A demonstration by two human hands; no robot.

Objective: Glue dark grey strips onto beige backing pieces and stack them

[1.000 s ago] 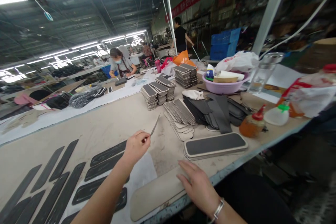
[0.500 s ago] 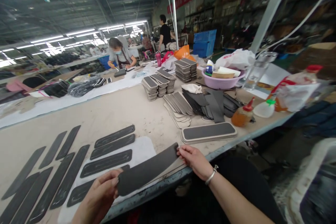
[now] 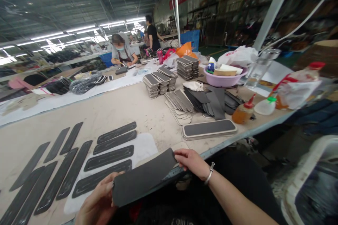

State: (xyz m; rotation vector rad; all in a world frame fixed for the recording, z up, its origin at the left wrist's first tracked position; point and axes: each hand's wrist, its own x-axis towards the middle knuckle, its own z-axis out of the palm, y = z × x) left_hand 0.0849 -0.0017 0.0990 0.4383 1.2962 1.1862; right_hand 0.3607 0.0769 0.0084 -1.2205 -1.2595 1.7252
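Dark strips [image 3: 74, 169], several, laid out on the worktop [image 3: 113, 107]. My left grip [image 3: 99, 195], holding one end of a grey strip. Grey strip [image 3: 144, 179]: one, raised at the worktop's near edge. My right grip [image 3: 192, 161], pinching its other end. Pale-rimmed panels [image 3: 210, 129], stacked. Bottle [image 3: 241, 114], red-tipped, near the stack.

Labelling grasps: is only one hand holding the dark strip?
No, the left hand and right hand each hold an end of the dark strip.

Strips [image 3: 74, 169] lie left of the left hand [image 3: 99, 195]; beyond the right hand [image 3: 191, 161] sits a panel pile [image 3: 210, 129], with a bottle [image 3: 241, 114] farther right and a basin [image 3: 224, 81] behind.
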